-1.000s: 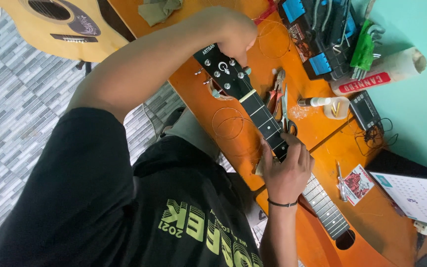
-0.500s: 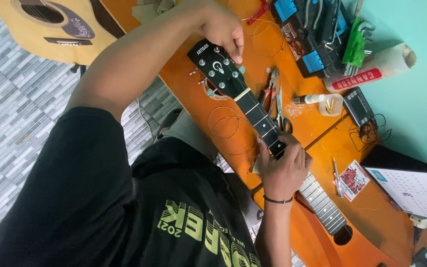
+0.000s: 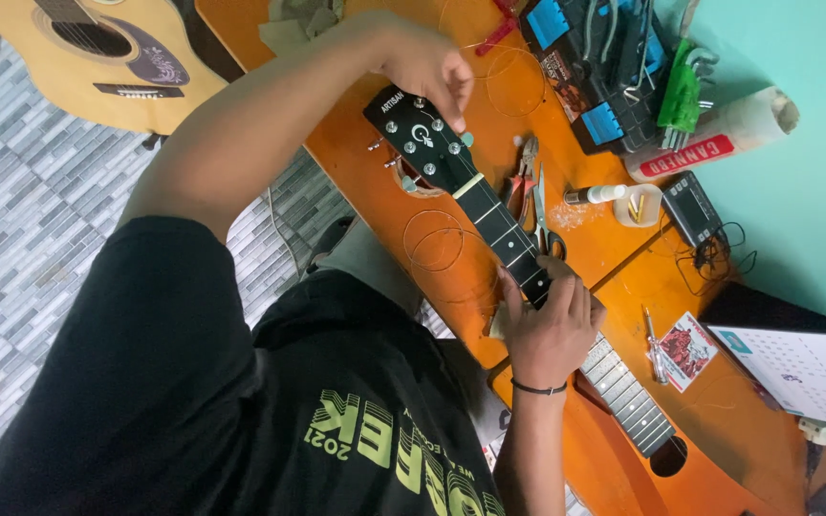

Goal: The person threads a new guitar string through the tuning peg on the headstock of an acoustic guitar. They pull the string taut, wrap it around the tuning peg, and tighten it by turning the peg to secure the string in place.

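An orange guitar (image 3: 623, 473) lies across the orange table (image 3: 365, 172), its black neck (image 3: 499, 225) running up to a black headstock (image 3: 418, 134) with silver tuners. My left hand (image 3: 427, 67) reaches over the headstock, fingertips pinched on a pale green tuning peg (image 3: 467, 139) at its far edge. My right hand (image 3: 547, 325), with a black band on the wrist, wraps around the neck partway down the fretboard and hides the frets under it.
Coiled strings (image 3: 437, 239), pliers (image 3: 526, 172) and cutters (image 3: 542, 215) lie beside the neck. Farther back are a small bottle (image 3: 597, 194), a black tool case (image 3: 604, 67), green hex keys (image 3: 681, 91), a paper roll (image 3: 719, 129) and a calendar (image 3: 805, 368). Another acoustic guitar (image 3: 97, 48) rests on the floor.
My left hand's fingers have come down from above the headstock onto a peg at its edge. My right hand stays on the neck.
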